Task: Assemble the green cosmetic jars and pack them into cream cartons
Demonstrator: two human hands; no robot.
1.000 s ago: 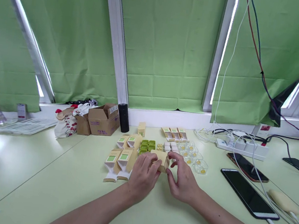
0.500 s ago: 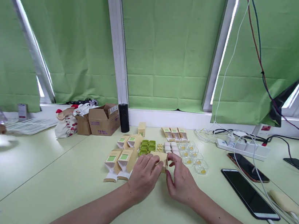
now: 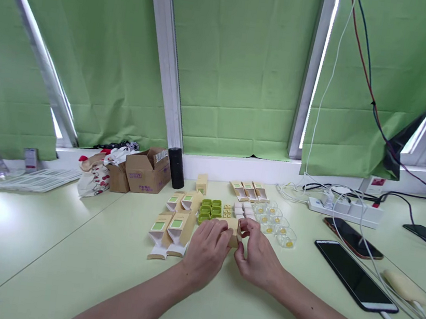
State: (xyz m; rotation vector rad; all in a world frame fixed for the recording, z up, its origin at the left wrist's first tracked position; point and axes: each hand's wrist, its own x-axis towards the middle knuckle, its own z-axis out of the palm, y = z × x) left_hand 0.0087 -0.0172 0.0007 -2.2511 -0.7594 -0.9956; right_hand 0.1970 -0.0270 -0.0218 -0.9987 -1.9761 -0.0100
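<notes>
My left hand (image 3: 207, 250) is closed around a small tan cardboard box (image 3: 233, 234). At the box's right end, the thumb and fingers of my right hand (image 3: 259, 252) pinch its edge; my fingers partly cover that end. Left of my hands lie several tan boxes with green windows and white flaps folded out (image 3: 176, 224). Just beyond are green square cups (image 3: 210, 209), small yellow pieces (image 3: 227, 211) and pale pink-white blocks (image 3: 243, 209). To the right sit clear plastic cups with yellow bits inside (image 3: 275, 221).
Three open tan boxes (image 3: 248, 190) and an upright tan box (image 3: 202, 183) stand farther back. A brown carton (image 3: 148, 172) and black cylinder (image 3: 176, 168) are by the wall. On the right lie phones (image 3: 356, 277), a power strip (image 3: 345, 209) and loose white cables.
Another person's hand at the far left has left the view. My hands stay on the box, with only slight finger movement at its right end.
</notes>
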